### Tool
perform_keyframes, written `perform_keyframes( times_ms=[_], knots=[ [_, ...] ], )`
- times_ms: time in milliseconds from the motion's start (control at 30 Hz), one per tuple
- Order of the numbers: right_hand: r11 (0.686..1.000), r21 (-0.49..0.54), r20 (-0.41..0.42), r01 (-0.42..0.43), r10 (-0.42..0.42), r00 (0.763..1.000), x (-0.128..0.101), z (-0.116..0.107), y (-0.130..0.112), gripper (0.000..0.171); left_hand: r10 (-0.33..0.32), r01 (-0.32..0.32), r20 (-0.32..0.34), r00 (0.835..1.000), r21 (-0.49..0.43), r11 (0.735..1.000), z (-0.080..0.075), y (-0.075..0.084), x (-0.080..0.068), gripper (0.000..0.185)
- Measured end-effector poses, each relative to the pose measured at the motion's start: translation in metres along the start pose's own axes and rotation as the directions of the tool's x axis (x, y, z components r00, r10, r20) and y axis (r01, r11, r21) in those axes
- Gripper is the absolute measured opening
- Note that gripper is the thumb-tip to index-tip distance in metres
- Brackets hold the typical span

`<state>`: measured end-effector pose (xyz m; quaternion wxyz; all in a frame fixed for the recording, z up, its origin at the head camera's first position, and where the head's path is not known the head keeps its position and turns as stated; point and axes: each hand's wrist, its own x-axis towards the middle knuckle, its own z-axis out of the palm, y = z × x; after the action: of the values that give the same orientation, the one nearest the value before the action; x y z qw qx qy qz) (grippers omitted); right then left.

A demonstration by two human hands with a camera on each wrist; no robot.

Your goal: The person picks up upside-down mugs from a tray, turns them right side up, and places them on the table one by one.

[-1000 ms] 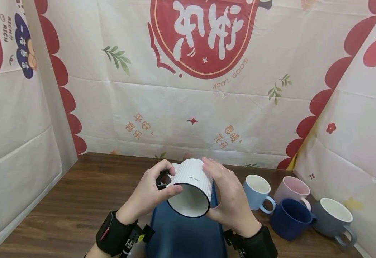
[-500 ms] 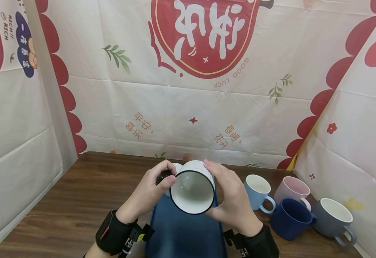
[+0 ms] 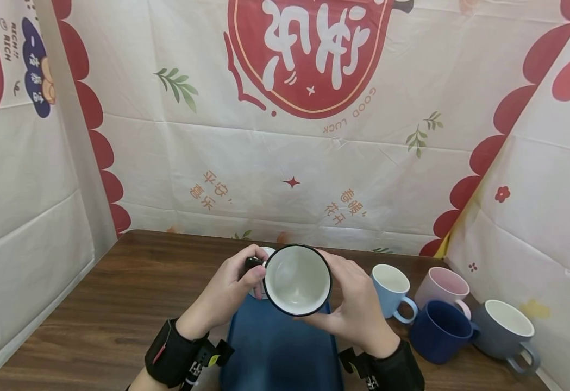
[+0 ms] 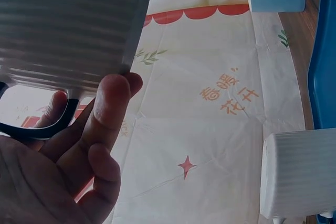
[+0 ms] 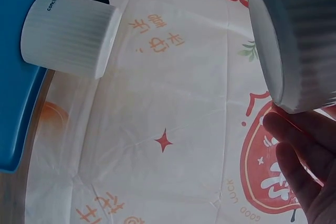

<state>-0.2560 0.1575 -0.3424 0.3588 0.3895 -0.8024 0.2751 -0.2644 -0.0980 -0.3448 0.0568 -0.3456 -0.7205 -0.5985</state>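
Note:
A white ribbed mug [image 3: 298, 280] with a black rim is held in both hands over a dark blue tray [image 3: 280, 347]. Its mouth faces the head camera, showing a white inside. My left hand [image 3: 227, 285] grips the black handle [image 4: 58, 121] at its side. On the opposite side, my right hand [image 3: 355, 298] holds the mug's body, thumb low near the rim and fingers behind. A second white ribbed mug [image 5: 68, 35], with a dark handle and small lettering, stands base up at the tray's far end. The left hand mostly hides it in the head view.
To the right on the brown wooden table [image 3: 133, 304] stand a light blue mug [image 3: 387, 296], a pink mug [image 3: 433, 288], a navy mug [image 3: 436, 336] and a grey mug [image 3: 502, 336]. Printed white cloth [image 3: 289, 152] hangs behind and on both sides.
The held mug has tipped up, its mouth turning from low and forward to face the head camera. It has shifted slightly right, and the right hand has shifted with it.

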Motion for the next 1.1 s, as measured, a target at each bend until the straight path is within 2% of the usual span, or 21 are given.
perform_keyframes(
  times_ms=[200,500,733,933,1100],
  knots=[
    [0.999,0.013,0.027,-0.050,0.049,0.998,-0.0021,-0.0003,0.0014,0.095,-0.017,0.017,0.012,1.000,0.015,1.000,-0.0007,-0.0009,-0.0001,0.047],
    [0.999,0.007,0.040,-0.053,0.053,0.998,-0.0038,0.0003,0.0025,0.092,-0.013,0.013,0.013,1.000,0.029,0.999,0.0008,-0.0025,0.0002,0.042],
    [0.999,-0.005,0.050,-0.049,0.050,0.997,-0.0049,0.0008,0.0035,0.090,-0.010,0.011,-0.018,1.000,0.076,0.997,0.0035,-0.0024,0.0013,0.037],
    [0.999,-0.013,0.060,-0.051,0.052,0.997,-0.0048,0.0008,0.0035,0.091,0.017,-0.014,-0.035,0.999,0.075,0.997,0.0050,-0.0029,0.0021,0.034],
    [0.999,-0.015,0.061,-0.049,0.050,0.997,-0.0039,0.0004,0.0035,0.091,0.010,-0.005,-0.047,0.999,0.100,0.995,0.0049,-0.0035,0.0027,0.035]
  ],
)
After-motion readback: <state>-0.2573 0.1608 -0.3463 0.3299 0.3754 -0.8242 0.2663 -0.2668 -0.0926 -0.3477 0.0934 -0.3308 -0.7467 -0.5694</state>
